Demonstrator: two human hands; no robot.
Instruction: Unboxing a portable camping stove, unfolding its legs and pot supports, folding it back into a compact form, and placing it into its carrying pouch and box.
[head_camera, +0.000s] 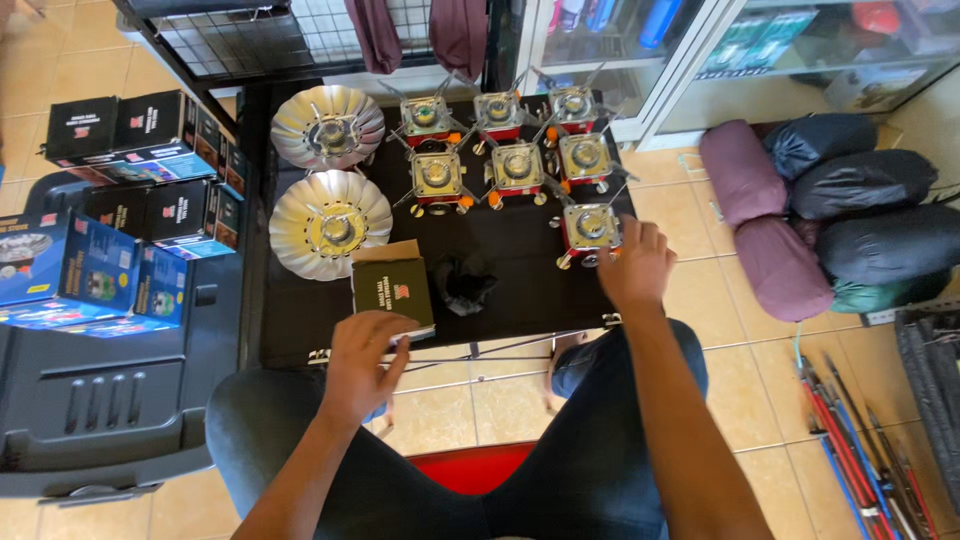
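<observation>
The left hand (365, 362) rests flat and loose on a small dark box (392, 288) at the near edge of the black table (300, 320). The box flap is open. The right hand (635, 265) touches a small red stove (590, 228) near the right edge, fingers loose around its side; I cannot tell if it grips it.

Six more little stoves (515, 165) sit in rows at the far side, all out and unfolded. Two round silver stoves (330, 225) sit by the left edge. A black pouch (468, 285) lies beside the box. It looks like most stoves are set out, and the box is not put away yet.

Left of the table, blue and black boxes (120, 220) are stacked on a grey case.
</observation>
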